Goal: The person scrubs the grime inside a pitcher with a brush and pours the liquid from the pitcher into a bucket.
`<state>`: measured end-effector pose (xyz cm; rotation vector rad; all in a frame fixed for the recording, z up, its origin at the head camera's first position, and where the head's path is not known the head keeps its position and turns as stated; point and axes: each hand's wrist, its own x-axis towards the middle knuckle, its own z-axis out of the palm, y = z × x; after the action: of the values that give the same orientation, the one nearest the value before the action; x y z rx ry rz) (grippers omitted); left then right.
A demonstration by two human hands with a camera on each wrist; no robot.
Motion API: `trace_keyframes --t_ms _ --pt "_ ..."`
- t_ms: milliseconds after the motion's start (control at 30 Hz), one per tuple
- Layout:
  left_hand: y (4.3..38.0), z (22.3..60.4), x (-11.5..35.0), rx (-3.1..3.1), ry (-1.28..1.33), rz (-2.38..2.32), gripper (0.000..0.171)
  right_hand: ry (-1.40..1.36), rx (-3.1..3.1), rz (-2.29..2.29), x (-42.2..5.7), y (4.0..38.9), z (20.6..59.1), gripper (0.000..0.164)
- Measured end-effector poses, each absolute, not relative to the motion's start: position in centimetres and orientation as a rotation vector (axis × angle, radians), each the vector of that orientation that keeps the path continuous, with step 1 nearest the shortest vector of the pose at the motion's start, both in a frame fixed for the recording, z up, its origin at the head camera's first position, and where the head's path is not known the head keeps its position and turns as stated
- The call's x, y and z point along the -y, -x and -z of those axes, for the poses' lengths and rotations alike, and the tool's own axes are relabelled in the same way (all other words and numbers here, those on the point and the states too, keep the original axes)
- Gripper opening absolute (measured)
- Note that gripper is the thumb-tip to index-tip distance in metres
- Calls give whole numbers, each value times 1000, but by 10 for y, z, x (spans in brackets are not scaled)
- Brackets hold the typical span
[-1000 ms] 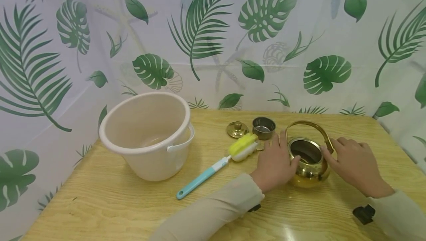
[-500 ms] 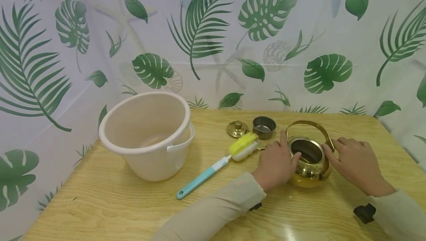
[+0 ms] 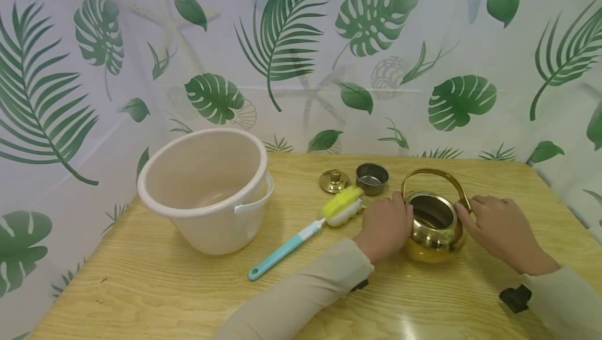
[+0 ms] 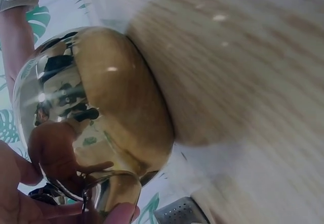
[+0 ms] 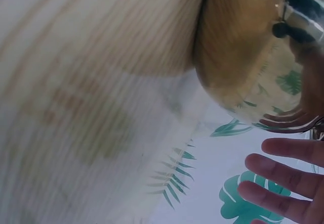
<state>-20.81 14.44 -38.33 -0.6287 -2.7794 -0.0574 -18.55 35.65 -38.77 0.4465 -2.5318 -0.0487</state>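
A shiny brass teapot [image 3: 435, 246] stands upright and lidless on the table, its arched handle [image 3: 433, 171] raised. My left hand [image 3: 386, 225] is at the pot's left side, fingers curled round the spout [image 4: 119, 188], which the hand hides in the head view. On the other side, my right hand [image 3: 505, 230] has its thumb against the lower right end of the handle. Its fingers [image 5: 277, 173] are straight and spread in the right wrist view. Behind the left hand are a perforated metal strainer [image 3: 372, 179] and a brass lid [image 3: 335, 180].
A cream bucket [image 3: 221, 230] with a white side handle stands on the left of the wooden table [image 3: 164, 293]. Between bucket and teapot lies a cleaning brush [image 3: 284, 250] with a yellow and white sponge head. A leaf-printed curtain [image 3: 301, 68] hangs behind the table.
My left hand's fingers, stretched out beside the pot earlier, have curled in round the spout, and its thumb has left the pot's opening. The right hand and the pot look almost unmoved.
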Motion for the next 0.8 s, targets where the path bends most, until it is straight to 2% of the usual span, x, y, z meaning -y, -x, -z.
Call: trace_keyframes --t_ms 200,400,633,800 --pt "211 381 -146 2815 628 39 37 -433 2610 -1 -359 186 389 46" --pt "215 375 -143 3058 675 281 77 -408 2871 -185 -360 186 384 37" --pt "220 375 -138 3106 829 294 112 -410 3020 -351 -362 184 381 57" --pt "220 377 -136 3113 870 182 118 -426 3056 -353 -364 185 383 69"
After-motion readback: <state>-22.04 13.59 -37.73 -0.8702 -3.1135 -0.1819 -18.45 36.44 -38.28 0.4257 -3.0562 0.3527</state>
